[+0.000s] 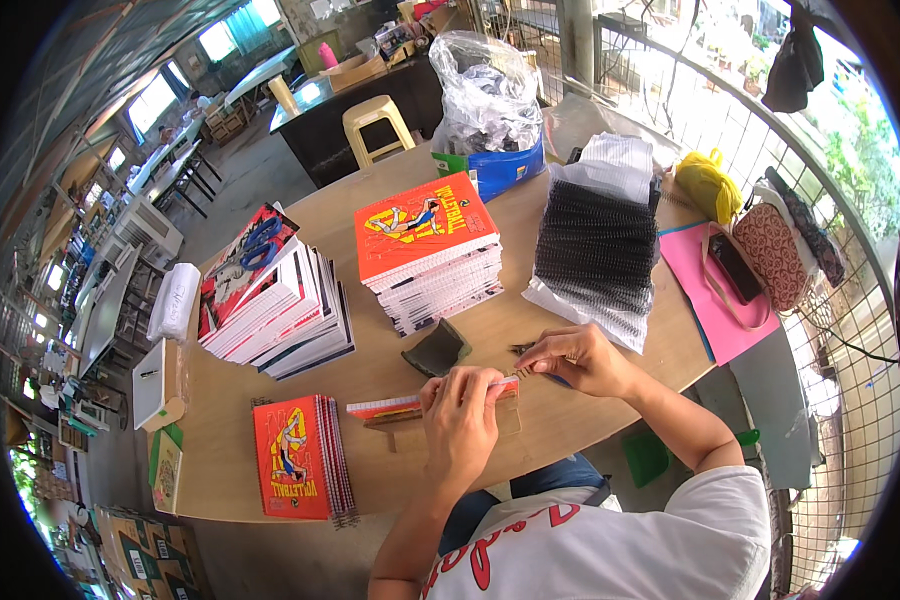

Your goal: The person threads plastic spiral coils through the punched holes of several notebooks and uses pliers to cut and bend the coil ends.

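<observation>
My left hand (460, 420) is closed over a thin notebook (375, 407), seen nearly edge-on as a red and white strip near the table's front edge. Under that strip is a brown wooden piece (402, 418). Close to the notebook's right end, my right hand (577, 362) has its fingers pinched together; what they hold is too small to make out. A dark tip and a bit of blue show beside that hand, mostly hidden. Just beyond my hands lies a dark, curved, scoop-like piece (436, 348).
Stacked orange notebooks (425, 225) stand mid-table, with bound notebooks (292, 458) at front left. Farther left, blue-handled scissors (261, 245) lie on fanned covers (270, 310). Black wire spirals (595, 240), a pink folder (705, 290) and a patterned bag (773, 255) are at right.
</observation>
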The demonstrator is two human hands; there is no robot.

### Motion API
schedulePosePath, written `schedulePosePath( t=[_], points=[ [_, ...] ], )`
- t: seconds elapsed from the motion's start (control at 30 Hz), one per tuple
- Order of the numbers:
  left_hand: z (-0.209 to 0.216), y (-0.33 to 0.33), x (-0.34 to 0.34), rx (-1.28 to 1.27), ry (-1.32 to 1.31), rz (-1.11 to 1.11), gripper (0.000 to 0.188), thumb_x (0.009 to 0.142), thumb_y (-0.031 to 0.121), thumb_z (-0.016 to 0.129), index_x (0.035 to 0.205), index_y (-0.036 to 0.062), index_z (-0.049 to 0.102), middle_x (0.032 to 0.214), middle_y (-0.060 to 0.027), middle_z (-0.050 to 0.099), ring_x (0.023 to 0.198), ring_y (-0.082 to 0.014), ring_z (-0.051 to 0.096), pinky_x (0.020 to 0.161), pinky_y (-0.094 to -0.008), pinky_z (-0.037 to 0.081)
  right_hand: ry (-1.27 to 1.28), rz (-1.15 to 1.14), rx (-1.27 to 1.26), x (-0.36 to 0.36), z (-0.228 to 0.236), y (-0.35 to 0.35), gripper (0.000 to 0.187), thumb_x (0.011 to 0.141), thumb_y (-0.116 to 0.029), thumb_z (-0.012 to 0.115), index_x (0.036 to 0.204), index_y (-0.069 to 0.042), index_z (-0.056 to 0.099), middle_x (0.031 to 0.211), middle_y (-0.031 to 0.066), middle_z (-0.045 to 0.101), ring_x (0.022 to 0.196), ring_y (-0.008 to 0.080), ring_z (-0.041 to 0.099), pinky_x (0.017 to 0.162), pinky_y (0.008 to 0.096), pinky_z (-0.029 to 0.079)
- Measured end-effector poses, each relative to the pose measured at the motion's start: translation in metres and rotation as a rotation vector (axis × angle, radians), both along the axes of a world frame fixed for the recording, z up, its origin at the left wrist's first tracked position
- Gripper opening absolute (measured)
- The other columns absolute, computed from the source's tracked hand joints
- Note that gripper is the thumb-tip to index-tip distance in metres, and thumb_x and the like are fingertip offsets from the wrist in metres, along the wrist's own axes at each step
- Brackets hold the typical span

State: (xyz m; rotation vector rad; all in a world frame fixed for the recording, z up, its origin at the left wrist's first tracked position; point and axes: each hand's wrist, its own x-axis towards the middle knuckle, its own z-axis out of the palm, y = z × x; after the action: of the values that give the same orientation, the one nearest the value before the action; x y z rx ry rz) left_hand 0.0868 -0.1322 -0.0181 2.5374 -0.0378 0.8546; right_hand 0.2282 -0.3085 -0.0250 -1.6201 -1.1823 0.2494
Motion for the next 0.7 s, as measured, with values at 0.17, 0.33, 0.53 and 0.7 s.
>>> schedulePosePath(
  t=[0.17, 0.33, 0.53, 0.7],
  points=[
    [0.001, -0.001, 0.0, 0.021, -0.004, 0.009, 0.011, 0.092, 0.008, 0.07, 0.1, 0.01, 0.063, 0.094, -0.002, 0.064, 0.089, -0.0227, 0.063, 0.085, -0.0384, 0.042, 0.051, 0.043, -0.049, 0.0, 0.009, 0.0, 0.015, 0.088, -0.003, 0.074, 0.103, -0.004, 0.075, 0.093, 0.0121, 0.073, 0.081, 0.0278, 0.069, 0.07, 0.036, 0.053],
    [0.003, -0.002, -0.001, 0.025, 0.005, 0.014, 0.011, 0.092, 0.009, 0.069, 0.1, 0.0098, 0.062, 0.094, -0.0021, 0.063, 0.089, -0.023, 0.063, 0.085, -0.039, 0.042, -0.178, 0.064, -0.155, -0.002, 0.005, 0.001, 0.018, 0.089, -0.014, 0.076, 0.099, -0.001, 0.068, 0.088, 0.0134, 0.068, 0.075, 0.035, 0.067, 0.064, 0.0419, 0.051],
    [0.006, -0.005, -0.003, -0.011, 0.0, 0.026, 0.012, 0.092, 0.009, 0.069, 0.102, 0.0092, 0.062, 0.098, -0.0042, 0.063, 0.092, -0.0256, 0.063, 0.086, -0.0412, 0.044, -0.376, 0.044, -0.146, -0.003, 0.007, -0.002, 0.019, 0.089, -0.012, 0.073, 0.105, -0.003, 0.067, 0.089, 0.0135, 0.064, 0.075, 0.0372, 0.066, 0.063, 0.0461, 0.05],
    [0.007, 0.0, -0.008, -0.049, 0.03, 0.012, 0.014, 0.092, 0.01, 0.07, 0.103, 0.0088, 0.063, 0.101, -0.0069, 0.062, 0.095, -0.0288, 0.063, 0.086, -0.0431, 0.046, -0.334, 0.006, -0.123, -0.014, 0.013, 0.002, 0.023, 0.089, -0.015, 0.073, 0.109, -0.005, 0.066, 0.089, 0.01, 0.062, 0.075, 0.0368, 0.066, 0.062, 0.0457, 0.05]
  ],
)
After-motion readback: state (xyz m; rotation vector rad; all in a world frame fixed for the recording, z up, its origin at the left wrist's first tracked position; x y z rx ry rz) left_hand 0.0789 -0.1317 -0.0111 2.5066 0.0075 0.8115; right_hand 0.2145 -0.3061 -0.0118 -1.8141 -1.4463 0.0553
